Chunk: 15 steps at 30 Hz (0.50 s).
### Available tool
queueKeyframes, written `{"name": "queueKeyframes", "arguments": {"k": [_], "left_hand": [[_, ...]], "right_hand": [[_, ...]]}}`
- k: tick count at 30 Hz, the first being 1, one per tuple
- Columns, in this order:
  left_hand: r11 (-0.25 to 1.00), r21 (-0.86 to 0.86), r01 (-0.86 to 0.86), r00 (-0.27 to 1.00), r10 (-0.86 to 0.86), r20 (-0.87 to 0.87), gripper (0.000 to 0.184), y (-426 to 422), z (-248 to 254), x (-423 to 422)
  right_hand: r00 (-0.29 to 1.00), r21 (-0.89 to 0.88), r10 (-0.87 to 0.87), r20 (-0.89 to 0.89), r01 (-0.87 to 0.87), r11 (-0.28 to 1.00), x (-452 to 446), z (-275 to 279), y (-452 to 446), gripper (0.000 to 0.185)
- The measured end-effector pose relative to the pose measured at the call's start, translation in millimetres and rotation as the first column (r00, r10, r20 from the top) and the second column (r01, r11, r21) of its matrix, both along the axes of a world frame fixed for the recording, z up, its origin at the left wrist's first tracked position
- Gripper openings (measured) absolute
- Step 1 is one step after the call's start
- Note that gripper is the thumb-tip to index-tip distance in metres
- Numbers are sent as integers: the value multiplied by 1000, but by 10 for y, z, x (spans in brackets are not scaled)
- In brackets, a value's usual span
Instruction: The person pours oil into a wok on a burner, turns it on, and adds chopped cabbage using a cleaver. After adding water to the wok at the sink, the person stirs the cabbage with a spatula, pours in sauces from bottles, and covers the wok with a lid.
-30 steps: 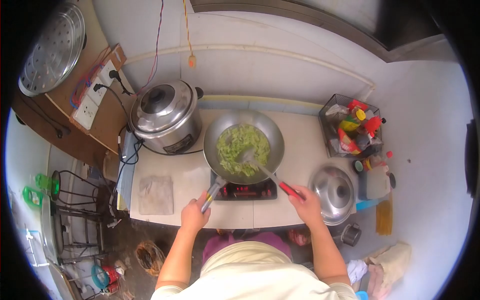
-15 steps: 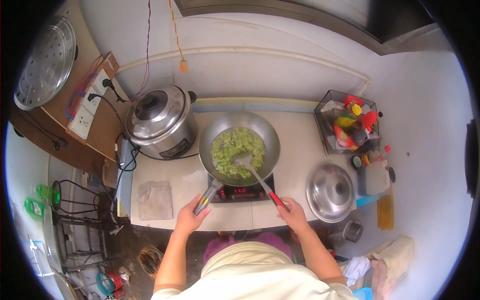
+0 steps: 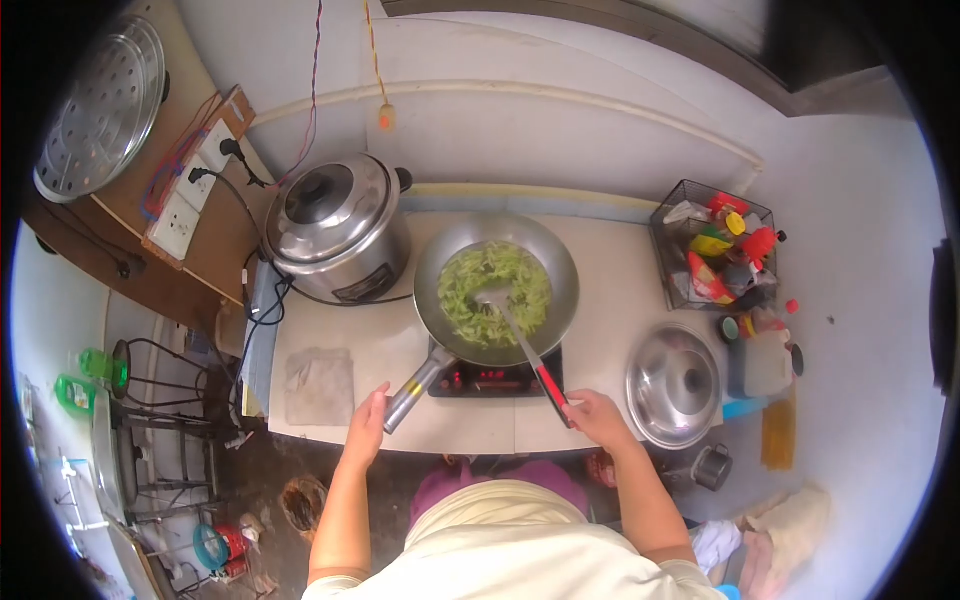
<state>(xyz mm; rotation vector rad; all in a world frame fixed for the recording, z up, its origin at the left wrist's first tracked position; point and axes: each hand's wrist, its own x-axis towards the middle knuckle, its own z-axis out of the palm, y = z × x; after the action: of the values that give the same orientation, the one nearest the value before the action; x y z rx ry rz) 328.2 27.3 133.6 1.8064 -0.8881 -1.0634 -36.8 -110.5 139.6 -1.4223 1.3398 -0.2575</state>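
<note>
A wok with shredded green vegetable in it sits on a black induction cooker with red lights lit. My right hand is closed on the red and black handle of a metal spatula, whose blade rests among the shreds near the middle of the wok. Beside the end of the grey wok handle is my left hand, at the handle's left side; its fingers are partly hidden, so its hold is unclear.
A steel cooker stands left of the wok, above a folded cloth. To the right are a domed lid, a wire basket of seasonings and a plastic jug. Power sockets and cords are at the left.
The spatula blade has moved up and left within the wok from its place half a second ago. My left hand sits lower beside the wok handle, its fingers looser. The whole view has shifted slightly.
</note>
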Motion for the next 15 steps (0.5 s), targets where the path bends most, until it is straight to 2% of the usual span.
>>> {"name": "queueKeyframes", "arguments": {"k": [2, 4, 6, 7, 10, 11, 13, 15], "left_hand": [[983, 36, -178, 958, 182, -220, 62, 39, -74, 16], [938, 84, -337, 856, 342, -387, 61, 89, -228, 40], [869, 134, -476, 725, 474, -500, 56, 191, -587, 93], [852, 213, -479, 694, 516, -503, 49, 287, -933, 171], [823, 374, -428, 613, 569, -548, 42, 248, -918, -132], [845, 370, -386, 596, 535, -599, 39, 287, -1170, -185], [810, 398, -430, 471, 578, -667, 41, 165, -1185, -401], [776, 422, -468, 346, 600, -721, 42, -13, -1151, -621]], "right_hand": [[1000, 29, 10, 17, -11, 1000, -21, -14, -50, 38], [999, 67, 10, 33, -12, 998, -60, -60, -121, 38], [987, 144, -136, 89, 123, 982, -67, -17, -211, 39], [971, 184, -211, 114, 188, 965, -69, -7, -249, 40], [932, 231, -347, 105, 317, 920, -89, -307, -324, 41], [918, 281, -383, 99, 344, 896, -100, -492, -323, 40], [887, 379, -455, 82, 395, 837, -109, -939, -249, 38], [808, 583, -580, 100, 425, 692, -35, -1290, -179, 35]]}}
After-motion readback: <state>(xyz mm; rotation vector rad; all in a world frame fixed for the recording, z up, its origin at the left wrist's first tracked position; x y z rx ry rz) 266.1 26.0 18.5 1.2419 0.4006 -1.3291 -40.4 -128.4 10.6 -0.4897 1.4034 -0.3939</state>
